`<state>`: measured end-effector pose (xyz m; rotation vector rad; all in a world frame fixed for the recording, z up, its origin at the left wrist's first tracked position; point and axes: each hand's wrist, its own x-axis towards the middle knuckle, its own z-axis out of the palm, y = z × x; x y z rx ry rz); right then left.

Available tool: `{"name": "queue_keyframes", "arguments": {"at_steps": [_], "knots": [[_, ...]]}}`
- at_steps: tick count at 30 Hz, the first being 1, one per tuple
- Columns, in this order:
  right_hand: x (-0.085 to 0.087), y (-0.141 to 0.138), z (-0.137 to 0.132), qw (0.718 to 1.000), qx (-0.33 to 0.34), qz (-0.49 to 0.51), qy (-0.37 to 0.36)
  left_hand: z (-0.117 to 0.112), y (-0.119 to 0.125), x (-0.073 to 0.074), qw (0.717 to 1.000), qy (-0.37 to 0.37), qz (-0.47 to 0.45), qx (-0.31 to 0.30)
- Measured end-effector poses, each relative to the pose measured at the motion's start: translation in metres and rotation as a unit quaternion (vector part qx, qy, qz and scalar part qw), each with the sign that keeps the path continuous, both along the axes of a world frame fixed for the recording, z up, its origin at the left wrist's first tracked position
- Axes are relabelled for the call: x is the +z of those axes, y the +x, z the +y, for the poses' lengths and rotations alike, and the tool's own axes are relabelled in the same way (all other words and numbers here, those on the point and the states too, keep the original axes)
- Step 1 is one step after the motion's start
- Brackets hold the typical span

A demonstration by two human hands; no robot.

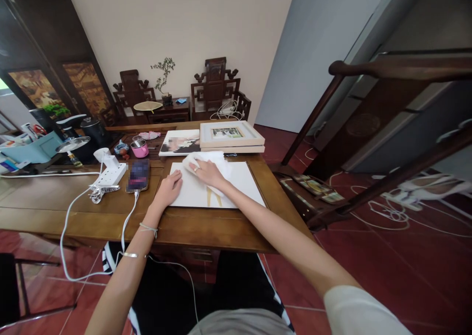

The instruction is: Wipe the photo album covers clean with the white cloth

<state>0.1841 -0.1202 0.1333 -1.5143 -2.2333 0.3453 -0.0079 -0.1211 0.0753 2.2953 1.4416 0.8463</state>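
Note:
A white board with a tan mark near its front edge lies flat on the wooden table. My right hand, with a ring on one finger, presses a crumpled white cloth against the upper part of the board. Its fingers are bent over the cloth. At the board's left edge rests my left hand, palm down with fingers stretched forward and nothing held. Part of the board's surface is hidden under the cloth and my right arm.
Behind the board are a picture panel and stacked frames. To the left lie a phone on a white cable, a power strip and a pink cup. A dark wooden chair stands at the right.

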Motion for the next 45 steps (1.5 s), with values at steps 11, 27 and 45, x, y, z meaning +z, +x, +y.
{"name": "queue_keyframes", "arguments": {"at_steps": [11, 27, 45], "knots": [[0.008, -0.019, 0.02, 0.995, 0.032, 0.085, -0.031, -0.003, -0.001, 0.003, 1.0, 0.015, 0.003, -0.01], [-0.022, 0.129, -0.09, 0.992, -0.048, 0.056, -0.102, 0.0, -0.002, -0.003, 1.0, 0.016, 0.002, 0.0], [-0.018, 0.128, -0.005, 0.99, -0.087, 0.078, -0.073, 0.0, -0.002, -0.002, 1.0, 0.018, 0.002, 0.007]]}}
